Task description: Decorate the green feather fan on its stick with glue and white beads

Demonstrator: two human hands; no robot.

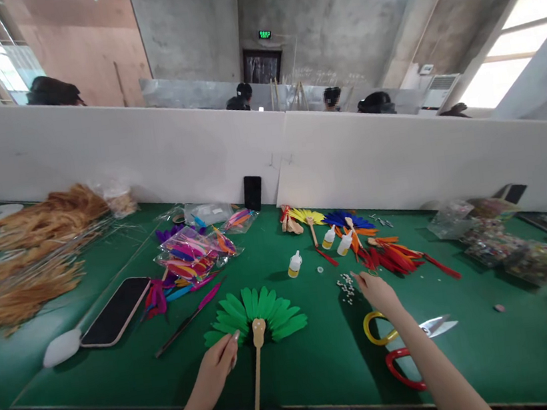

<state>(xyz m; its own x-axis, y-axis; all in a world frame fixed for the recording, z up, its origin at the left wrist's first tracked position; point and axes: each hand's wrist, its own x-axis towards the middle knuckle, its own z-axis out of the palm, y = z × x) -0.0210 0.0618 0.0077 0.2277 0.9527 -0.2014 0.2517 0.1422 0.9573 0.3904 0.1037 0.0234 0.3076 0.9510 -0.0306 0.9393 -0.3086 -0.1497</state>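
Observation:
A fan of green feathers (261, 307) lies before me, its wooden handle (259, 395) reaching past the table's front edge. Beside its left feathers is my left hand (219, 359), fingers curled and pressed together; what they hold, if anything, is too small to tell. My right hand (376, 291) is at a scatter of small white beads (348, 289), fingertips pinched together; whether a bead is between them is not visible. Under my right forearm lie scissors (401, 371) with one yellow and one red handle loop. A small glue bottle (294, 265) stands between the fan and the back wall.
Two more bottles (329, 238) stand near yellow (305, 216), blue (348, 218) and red feather fans (394, 256). Left are bagged feathers (192, 253), a phone (116, 313) and tan fibre bundles (34, 263). Bead bags (537, 257) lie right. A white partition (186, 156) closes the back.

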